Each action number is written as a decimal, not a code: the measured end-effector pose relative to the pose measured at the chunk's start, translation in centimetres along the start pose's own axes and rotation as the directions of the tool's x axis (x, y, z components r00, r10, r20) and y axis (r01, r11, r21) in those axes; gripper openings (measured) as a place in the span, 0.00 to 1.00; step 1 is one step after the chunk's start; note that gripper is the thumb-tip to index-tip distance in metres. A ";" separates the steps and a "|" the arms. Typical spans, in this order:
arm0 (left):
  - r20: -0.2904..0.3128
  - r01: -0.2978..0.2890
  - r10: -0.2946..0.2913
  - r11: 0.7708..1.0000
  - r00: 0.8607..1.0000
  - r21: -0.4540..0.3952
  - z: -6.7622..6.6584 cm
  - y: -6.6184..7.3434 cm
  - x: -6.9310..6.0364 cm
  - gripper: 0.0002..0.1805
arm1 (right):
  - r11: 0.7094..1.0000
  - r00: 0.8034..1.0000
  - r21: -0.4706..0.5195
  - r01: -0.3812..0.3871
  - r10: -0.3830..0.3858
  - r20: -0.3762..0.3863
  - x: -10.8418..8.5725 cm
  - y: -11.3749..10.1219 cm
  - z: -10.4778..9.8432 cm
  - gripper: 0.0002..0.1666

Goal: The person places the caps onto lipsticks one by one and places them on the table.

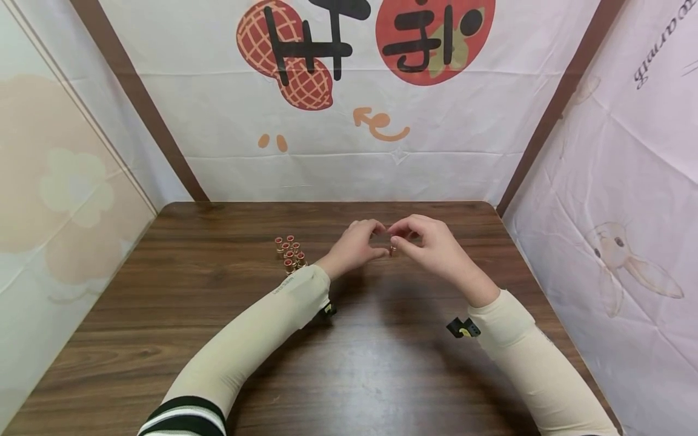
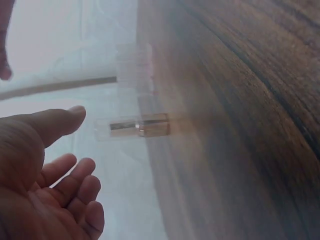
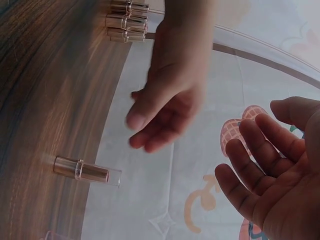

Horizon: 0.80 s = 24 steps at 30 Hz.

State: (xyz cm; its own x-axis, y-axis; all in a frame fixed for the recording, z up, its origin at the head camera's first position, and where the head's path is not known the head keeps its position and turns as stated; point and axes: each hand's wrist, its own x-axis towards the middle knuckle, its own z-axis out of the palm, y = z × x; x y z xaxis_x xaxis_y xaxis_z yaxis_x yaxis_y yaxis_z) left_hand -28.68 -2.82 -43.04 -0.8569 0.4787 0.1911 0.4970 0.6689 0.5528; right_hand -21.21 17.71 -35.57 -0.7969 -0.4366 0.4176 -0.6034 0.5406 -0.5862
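Two cream sleeves (image 1: 251, 339) reach across a dark wooden tabletop (image 1: 371, 381). The left hand (image 1: 357, 245) and right hand (image 1: 431, 242) are relaxed, released — a gold tube (image 3: 87, 171) with a clear top stands upright between them. Similar tubes (image 1: 289, 256) cluster left of both hands; white printed fabric (image 1: 338, 172) hangs behind.

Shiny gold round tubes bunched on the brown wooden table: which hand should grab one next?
Probably the left hand: the bunched tubes stand beside its cream sleeve; the right hand is farther.
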 end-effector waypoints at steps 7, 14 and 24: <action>-0.050 -0.023 0.023 1.000 0.998 -0.003 -2.3 1.5 -2.3 0.28 | 1.000 1.000 0.017 -0.015 0.015 0.012 -0.2 0.3 0.0 0.09; -0.085 -0.047 0.045 0.999 0.995 -0.016 -4.1 1.5 -4.4 0.26 | 1.000 0.999 0.007 -0.030 0.030 0.014 -0.5 0.4 0.0 0.09; -0.122 -0.010 0.011 1.000 0.992 0.002 -5.6 -0.3 -7.2 0.26 | 0.998 0.998 0.000 -0.068 0.068 -0.009 -0.9 0.9 -0.1 0.08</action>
State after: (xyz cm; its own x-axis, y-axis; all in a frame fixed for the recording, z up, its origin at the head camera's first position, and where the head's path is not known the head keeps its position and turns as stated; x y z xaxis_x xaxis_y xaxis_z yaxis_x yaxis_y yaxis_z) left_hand -23.46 -9.60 -40.04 -0.8618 0.4127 0.2948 0.5063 0.6653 0.5488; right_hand -21.00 18.66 -36.45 -0.8363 -0.3922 0.3832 -0.5479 0.5691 -0.6132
